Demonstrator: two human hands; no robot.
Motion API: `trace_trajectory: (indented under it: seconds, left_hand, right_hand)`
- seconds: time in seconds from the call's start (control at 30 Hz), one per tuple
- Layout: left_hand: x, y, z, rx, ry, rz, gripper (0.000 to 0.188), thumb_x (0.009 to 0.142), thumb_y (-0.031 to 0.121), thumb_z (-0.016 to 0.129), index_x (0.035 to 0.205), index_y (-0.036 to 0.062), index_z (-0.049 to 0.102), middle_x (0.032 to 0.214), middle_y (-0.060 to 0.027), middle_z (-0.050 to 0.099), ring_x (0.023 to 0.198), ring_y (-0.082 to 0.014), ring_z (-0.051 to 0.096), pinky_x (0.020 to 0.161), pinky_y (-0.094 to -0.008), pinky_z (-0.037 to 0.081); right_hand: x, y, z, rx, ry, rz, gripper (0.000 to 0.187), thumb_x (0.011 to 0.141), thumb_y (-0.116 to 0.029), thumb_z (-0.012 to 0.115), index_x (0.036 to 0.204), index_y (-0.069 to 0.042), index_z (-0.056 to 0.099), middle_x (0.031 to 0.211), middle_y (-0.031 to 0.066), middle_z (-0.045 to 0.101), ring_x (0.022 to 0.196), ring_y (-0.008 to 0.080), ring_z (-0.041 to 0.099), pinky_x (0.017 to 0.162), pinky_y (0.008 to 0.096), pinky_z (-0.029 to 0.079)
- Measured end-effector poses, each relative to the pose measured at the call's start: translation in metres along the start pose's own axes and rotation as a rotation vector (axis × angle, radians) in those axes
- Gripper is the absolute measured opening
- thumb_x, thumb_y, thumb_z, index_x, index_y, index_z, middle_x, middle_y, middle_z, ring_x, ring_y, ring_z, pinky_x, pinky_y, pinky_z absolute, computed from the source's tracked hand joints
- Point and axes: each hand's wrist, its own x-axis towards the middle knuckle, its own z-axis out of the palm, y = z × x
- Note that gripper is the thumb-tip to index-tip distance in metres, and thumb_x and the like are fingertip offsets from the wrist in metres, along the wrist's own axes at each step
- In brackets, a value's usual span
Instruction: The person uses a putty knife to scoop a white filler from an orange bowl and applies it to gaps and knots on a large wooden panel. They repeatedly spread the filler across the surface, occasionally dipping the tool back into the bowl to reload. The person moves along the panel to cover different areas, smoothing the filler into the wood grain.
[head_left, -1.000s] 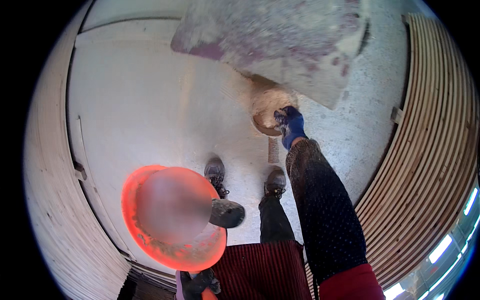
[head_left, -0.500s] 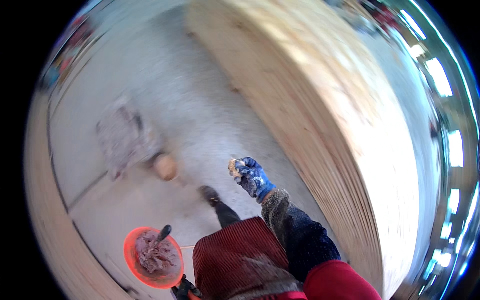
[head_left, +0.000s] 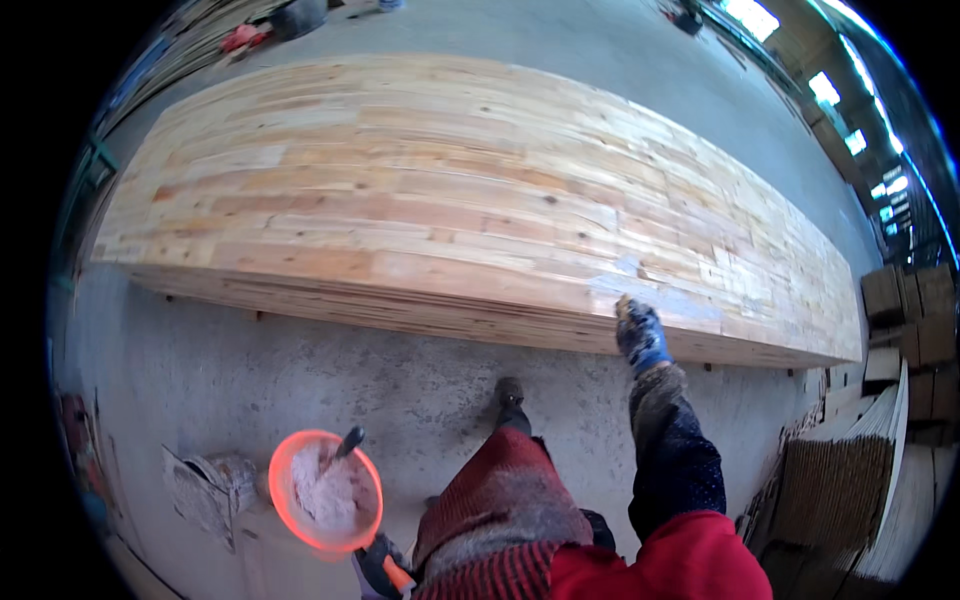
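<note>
My left hand, in a dark glove, is closed at the edge of a bright orange bowl; an orange handle-like end shows past the fingers. Pinkish-grey putty fills part of the bowl, and a black-handled tool is stuck in it. My right hand wears a blue glove smeared with white and pinches a small yellowish lump, its kind unclear. That hand is over the near edge of a stack of jointed wood panels. Beside it, a pale smeared patch marks the top panel.
Below the stack lies a grey concrete floor. A putty-stained container stands left of the bowl. Piles of thin boards and brown stacks are on the right. A dark bucket sits at the far left.
My view has turned so the panel stack now lies across in front of me. My right hand, still holding the lump, has gone from above the floor to the stack's edge. The bowl remains in my left.
</note>
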Motion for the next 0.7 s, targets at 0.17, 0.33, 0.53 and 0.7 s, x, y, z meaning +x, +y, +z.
trace_trajectory:
  seconds: [0.17,0.33,0.53,0.7]
  left_hand:
    - [-0.03,0.123,0.129,0.106,-0.182,-0.209,0.018,0.084,0.01,0.062,0.099,0.0065,0.053,0.067,-0.0046,0.051,0.052,-0.0165,0.053,0.047,-0.0327,0.048]
    - [-0.048,0.167,0.205,0.094,-0.288,-0.305,0.021,0.085,0.012,0.061,0.102,0.0051,0.051,0.072,-0.0081,0.053,0.054,-0.0199,0.055,0.047,-0.0352,0.049]
    - [0.006,0.196,0.289,0.323,-0.409,-0.271,0.016,0.086,0.012,0.06,0.096,0.0053,0.05,0.072,-0.0073,0.053,0.054,-0.0192,0.055,0.047,-0.0344,0.049]
    - [0.049,0.213,0.305,0.366,-0.448,-0.276,0.019,0.083,0.013,0.061,0.098,0.0052,0.052,0.071,-0.0055,0.052,0.054,-0.0163,0.055,0.047,-0.0312,0.049]
  right_hand:
    - [0.011,0.017,-0.041,1.472,0.269,0.953,0.011,0.087,-0.007,0.066,0.085,-0.011,0.056,0.069,0.0014,0.059,0.055,0.0121,0.054,0.045,0.0256,0.042]
    - [0.025,-0.051,-0.021,1.324,0.071,1.092,0.012,0.088,-0.011,0.067,0.086,-0.013,0.056,0.062,-0.0005,0.055,0.046,0.0113,0.048,0.042,0.0255,0.038]
    - [0.044,0.02,-0.015,1.344,0.273,1.111,0.009,0.089,-0.012,0.065,0.085,-0.013,0.058,0.062,-0.0016,0.053,0.049,0.0104,0.048,0.044,0.0258,0.039]
    - [0.046,-0.029,0.007,1.439,0.159,1.204,0.007,0.087,-0.012,0.071,0.09,-0.011,0.064,0.067,0.001,0.06,0.052,0.013,0.054,0.046,0.0282,0.044]
